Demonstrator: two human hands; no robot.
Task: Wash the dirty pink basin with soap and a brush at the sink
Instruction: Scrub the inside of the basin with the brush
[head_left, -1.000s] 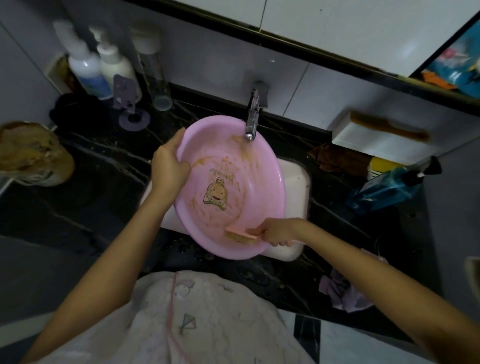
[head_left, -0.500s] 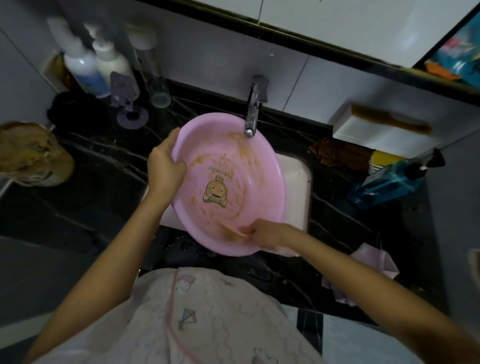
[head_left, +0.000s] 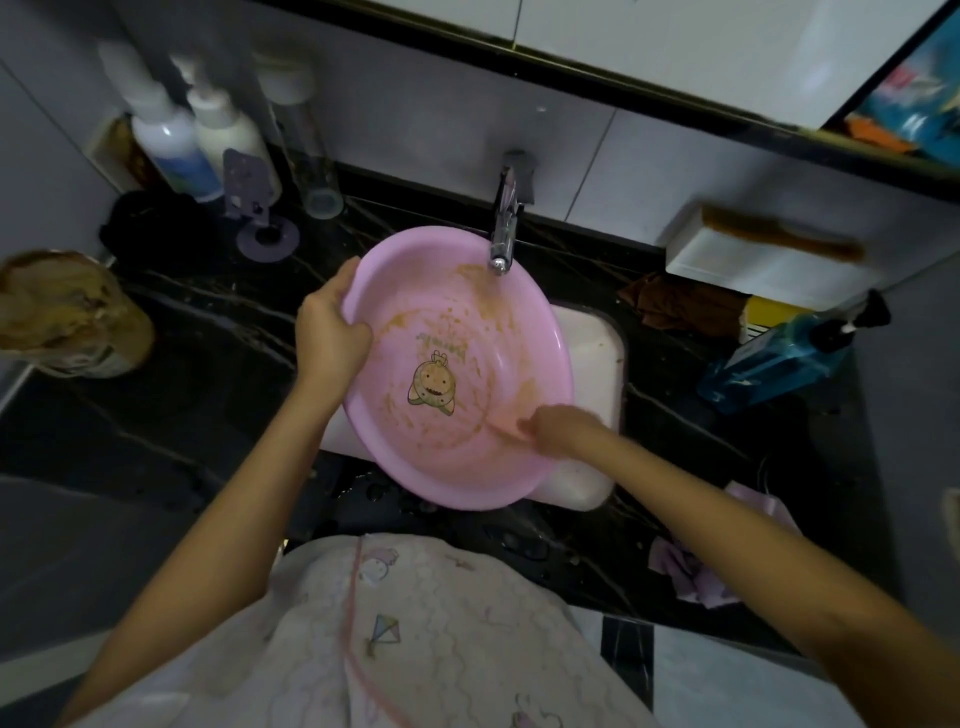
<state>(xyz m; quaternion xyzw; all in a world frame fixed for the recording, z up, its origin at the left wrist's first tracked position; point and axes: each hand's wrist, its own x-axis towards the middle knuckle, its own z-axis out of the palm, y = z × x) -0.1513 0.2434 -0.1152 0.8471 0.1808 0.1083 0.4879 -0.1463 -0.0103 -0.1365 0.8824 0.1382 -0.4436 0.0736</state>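
While our left hand (head_left: 332, 332) grips the basin (head_left: 467, 467) below the faucet (head_left: 505, 228) and our right hand (head_left: 561, 426) holds the brush (head_left: 501, 427), hard strokes could wrench it loose.

In the middle of the frame there is one pink basin (head_left: 457, 467), one brush (head_left: 501, 427) (blurred), one tap (head_left: 505, 228) and one sink (head_left: 592, 338). Two hands are seen, the left hand (head_left: 332, 332) and the right hand (head_left: 561, 423). The upper left has two white pump bottles (head_left: 174, 150). The right side has one blue bottle (head_left: 769, 369) and one comb (head_left: 779, 241).
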